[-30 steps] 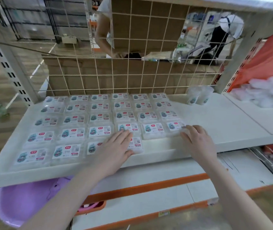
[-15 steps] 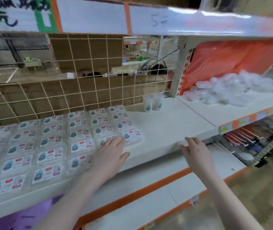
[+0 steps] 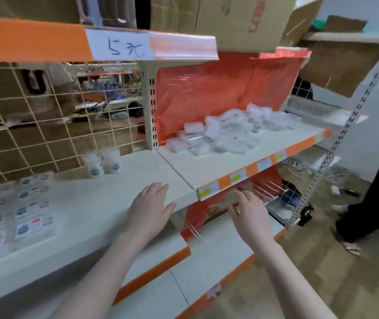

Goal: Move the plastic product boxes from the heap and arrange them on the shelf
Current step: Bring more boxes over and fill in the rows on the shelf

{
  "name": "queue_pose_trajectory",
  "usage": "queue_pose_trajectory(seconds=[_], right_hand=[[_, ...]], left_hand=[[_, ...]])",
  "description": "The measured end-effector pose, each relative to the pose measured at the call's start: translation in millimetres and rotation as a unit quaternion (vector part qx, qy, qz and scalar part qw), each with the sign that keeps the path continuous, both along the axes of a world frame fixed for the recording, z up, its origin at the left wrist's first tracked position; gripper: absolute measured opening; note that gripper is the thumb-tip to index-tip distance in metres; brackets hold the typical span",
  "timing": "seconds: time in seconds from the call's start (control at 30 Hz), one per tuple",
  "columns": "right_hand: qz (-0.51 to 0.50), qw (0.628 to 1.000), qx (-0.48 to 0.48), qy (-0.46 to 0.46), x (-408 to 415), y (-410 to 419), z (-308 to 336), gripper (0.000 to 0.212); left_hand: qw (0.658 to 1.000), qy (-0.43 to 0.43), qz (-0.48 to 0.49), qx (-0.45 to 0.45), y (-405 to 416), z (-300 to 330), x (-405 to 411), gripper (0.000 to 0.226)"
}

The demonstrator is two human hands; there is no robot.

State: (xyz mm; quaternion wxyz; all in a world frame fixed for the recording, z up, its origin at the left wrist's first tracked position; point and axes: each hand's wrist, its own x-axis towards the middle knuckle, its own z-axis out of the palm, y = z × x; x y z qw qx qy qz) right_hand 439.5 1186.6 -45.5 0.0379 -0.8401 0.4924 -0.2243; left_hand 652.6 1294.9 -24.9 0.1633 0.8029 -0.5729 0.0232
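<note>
Far left of the frame, the arranged boxes (image 3: 23,210) lie flat in neat rows on the white shelf (image 3: 105,199), labels up, blurred by motion. Just right of them, toward the back by the wire grid (image 3: 46,125), two small round tubs (image 3: 104,163) stand upright side by side, touching.

Centre frame, the left hand (image 3: 149,210) lies palm down on the bare shelf near its front right corner, fingers straight and close together, thumb spread out to the right, holding nothing. Above it, on the upper shelf's orange edge, a handwritten price tag (image 3: 124,46) shows.

Right of centre, the right hand (image 3: 250,215) hangs in the air just below the front edge of the neighbouring shelf (image 3: 207,166), touching nothing that can be seen, fingers loosely bent and slightly apart, nothing in them.

Upper right of centre, there is the heap of clear plastic boxes (image 3: 225,132), piled loosely on that neighbouring shelf against an orange plastic sheet (image 3: 218,88), well apart from both hands. Yellow price labels (image 3: 236,178) run along that shelf's front strip. Cardboard cartons (image 3: 241,19) sit on top. At the far right edge stands another person (image 3: 372,203) in dark trousers.
</note>
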Motion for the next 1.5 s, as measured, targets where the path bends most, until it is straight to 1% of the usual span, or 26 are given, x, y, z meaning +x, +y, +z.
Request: queue_pose_trajectory(seconds=[0.2,0.43,0.57,0.7,0.8,0.9,1.0,1.17,1.33,1.5], right_hand=[[-0.013,1.0,0.005,-0.024,-39.4,-66.9,-2.7,0.04],[-0.02,1.0,0.011,-0.012,-42.3,-157.4,-13.2,0.039],[-0.032,0.999,0.012,-0.01,-42.5,-220.0,-10.5,0.038],[-0.054,0.997,0.021,-0.041,-47.7,-280.4,-4.6,0.034],[-0.043,0.998,0.043,-0.029,-50.9,-311.9,-7.2,0.036],[-0.014,0.999,0.038,-0.036,-52.5,-344.4,-9.2,0.035],[0.03,0.998,0.048,-0.031,-48.8,-380.3,-10.6,0.036],[0.123,0.991,0.06,-0.009,-48.1,-430.4,-15.8,0.038],[0.198,0.978,0.068,-0.016,-46.0,-463.3,-15.2,0.04],[0.229,0.97,0.076,-0.013,-34.3,-473.0,-16.8,0.046]], left_hand=[[1.0,-0.002,-0.019,-0.012,-73.5,2.8,-39.7,0.054],[0.999,-0.008,-0.021,-0.032,-167.1,-5.0,-40.5,0.055],[0.999,0.01,-0.033,-0.037,-231.9,-10.6,-43.4,0.057],[0.998,0.01,-0.059,-0.037,-287.8,-6.0,-52.4,0.056],[0.998,0.015,-0.057,-0.035,-312.9,-3.3,-56.9,0.056],[0.998,0.01,-0.053,-0.034,-337.6,-2.3,-63.2,0.057],[0.999,0.008,-0.026,-0.028,-359.8,-6.4,-71.8,0.058],[0.997,0.031,0.072,-0.013,-380.3,-22.7,-98.3,0.059],[0.988,0.038,0.152,-0.009,-394.9,-25.9,-124.2,0.059],[0.979,0.042,0.201,-0.001,-398.6,-22.8,-133.9,0.058]])
